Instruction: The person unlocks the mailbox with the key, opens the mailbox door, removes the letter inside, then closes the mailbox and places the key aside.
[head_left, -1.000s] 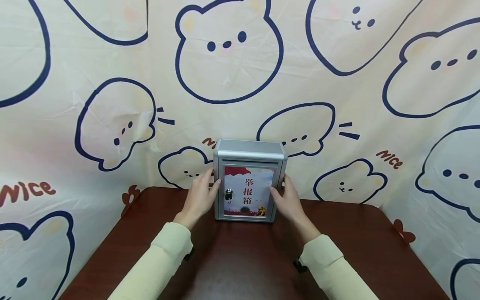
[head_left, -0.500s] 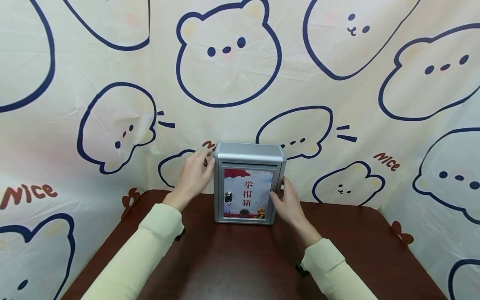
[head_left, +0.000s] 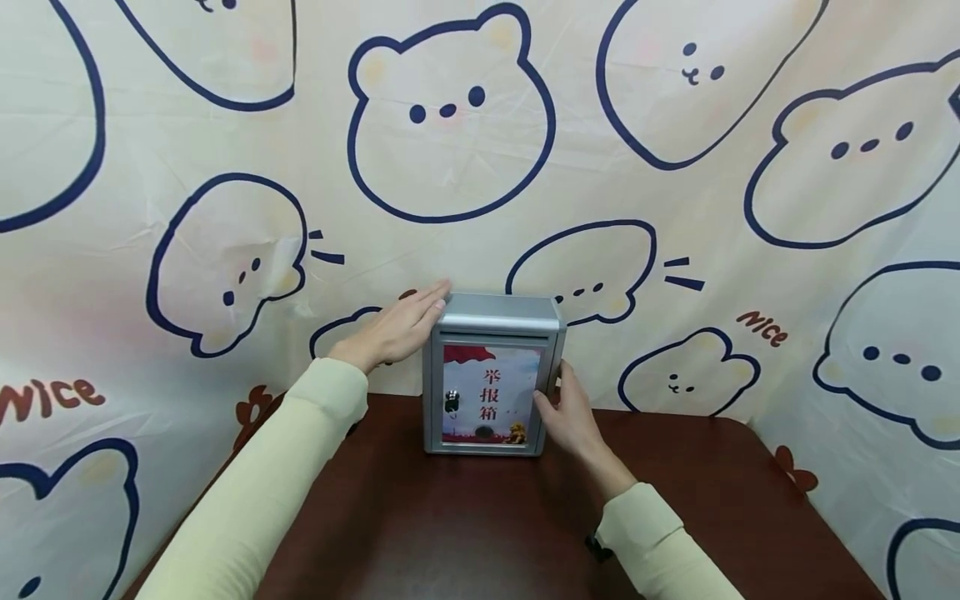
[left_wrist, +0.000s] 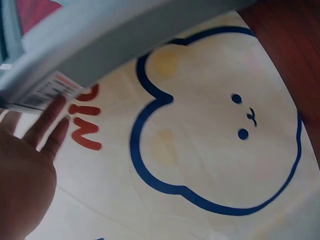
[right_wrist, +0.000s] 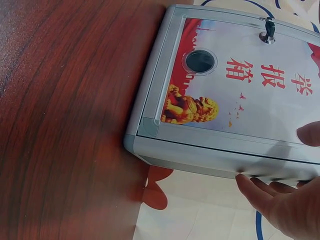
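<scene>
A silver-grey box (head_left: 497,312) stands upright on the dark wooden table, its front a printed panel with red characters (head_left: 489,394). At its upper left corner the left hand (head_left: 397,329) lies with straight fingers. In the left wrist view this hand (left_wrist: 30,170) touches the side of the box (left_wrist: 125,45) by a barcode label (left_wrist: 52,90). The right hand (head_left: 573,421) grips the right side, thumb on the front frame and fingers along the side, as the right wrist view shows for the hand (right_wrist: 285,200) and box (right_wrist: 210,145).
The brown table (head_left: 450,525) extends in front of the box and to both sides. Directly behind it hangs a cream cloth (head_left: 450,258) with blue cartoon outlines. A small key (right_wrist: 270,30) sits in the lock on the panel.
The left hand has moved up from the box's left side to its upper left corner, its fingers straightening. The right hand keeps its place on the right side.
</scene>
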